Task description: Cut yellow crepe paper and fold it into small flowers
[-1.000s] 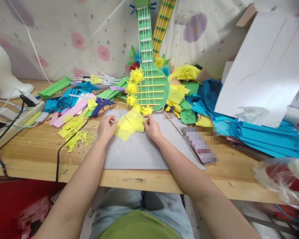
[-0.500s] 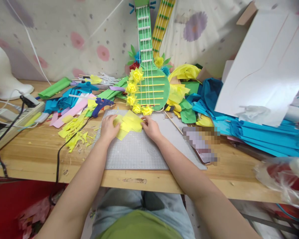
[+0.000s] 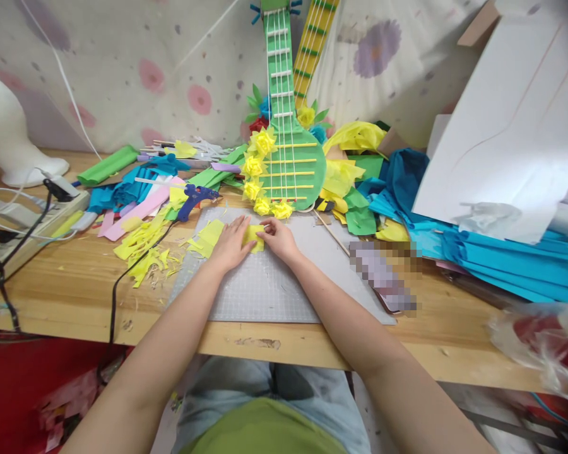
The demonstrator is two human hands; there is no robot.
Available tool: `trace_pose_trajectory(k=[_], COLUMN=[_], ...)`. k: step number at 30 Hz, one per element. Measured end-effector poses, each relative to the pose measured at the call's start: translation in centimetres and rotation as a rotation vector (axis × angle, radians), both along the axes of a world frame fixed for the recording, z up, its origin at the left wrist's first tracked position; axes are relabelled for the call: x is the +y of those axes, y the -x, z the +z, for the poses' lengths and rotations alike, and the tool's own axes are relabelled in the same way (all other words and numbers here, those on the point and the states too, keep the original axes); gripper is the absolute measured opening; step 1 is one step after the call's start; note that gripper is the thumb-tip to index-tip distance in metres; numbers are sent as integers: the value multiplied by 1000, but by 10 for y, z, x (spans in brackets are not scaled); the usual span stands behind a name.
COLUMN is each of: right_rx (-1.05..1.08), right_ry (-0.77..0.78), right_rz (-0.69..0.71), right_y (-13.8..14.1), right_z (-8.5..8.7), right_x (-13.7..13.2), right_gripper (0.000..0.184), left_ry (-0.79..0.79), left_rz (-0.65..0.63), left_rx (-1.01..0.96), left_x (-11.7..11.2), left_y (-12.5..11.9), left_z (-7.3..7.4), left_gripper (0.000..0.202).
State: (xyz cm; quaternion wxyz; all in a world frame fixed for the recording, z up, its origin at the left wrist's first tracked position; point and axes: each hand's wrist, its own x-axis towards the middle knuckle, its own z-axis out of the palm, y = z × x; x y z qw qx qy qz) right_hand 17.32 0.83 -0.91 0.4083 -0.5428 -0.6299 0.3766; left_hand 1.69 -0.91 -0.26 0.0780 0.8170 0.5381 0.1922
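Closest to us, the desk [image 3: 454, 340] shows a worn front edge, and just beyond it lies the gridded grey mat [image 3: 265, 293]. At the mat's far half we have both hands together. Our left hand [image 3: 234, 244] is palm down with fingers stretched forward over yellow paper; whether its thumb grips anything, we cannot tell. Our right hand [image 3: 280, 239] has thumb and fingertips drawn together and seems to pinch the right edge of the yellow piece [image 3: 254, 238], which lies between the two hands. Loose yellow sheets [image 3: 207, 236] show on the mat beyond our left hand's outer side.

To handle this thin paper well, we should keep the left palm light and flat, so the piece stays put without creasing, and pinch only the edge with the right. Corners probably slip easily, so we would line them up against the mat's grid and make sure only one layer is caught.

Left of the mat, yellow scraps [image 3: 146, 252] lie near a black cord; we would keep them from mixing with the good sheets. Farther back, the blue glue gun [image 3: 194, 200] rests near the mat's corner. Beyond, the green guitar [image 3: 303, 164] stands upright with yellow flowers [image 3: 281, 209] along its lower left rim, a yellow neck [image 3: 315, 53] leaning behind.
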Motion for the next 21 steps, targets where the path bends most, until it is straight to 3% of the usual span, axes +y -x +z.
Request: trace_pose_trajectory(k=[10, 18, 21], right_rx=[-101, -230, -292], right_ry=[-36, -53, -71], right_rz=[1, -97, -110], right_y=[-8, -20, -18], right_z=[0, 5, 4], right_x=[-1, -4, -5], right_gripper=[16, 11, 12], left_ry=[16, -155, -247], left_rz=[72, 389, 391], left_rx=[-2, -149, -167], left_x=[3, 10, 6], left_y=[14, 30, 24], left_z=[-8, -5, 4], left_gripper=[53, 49, 48])
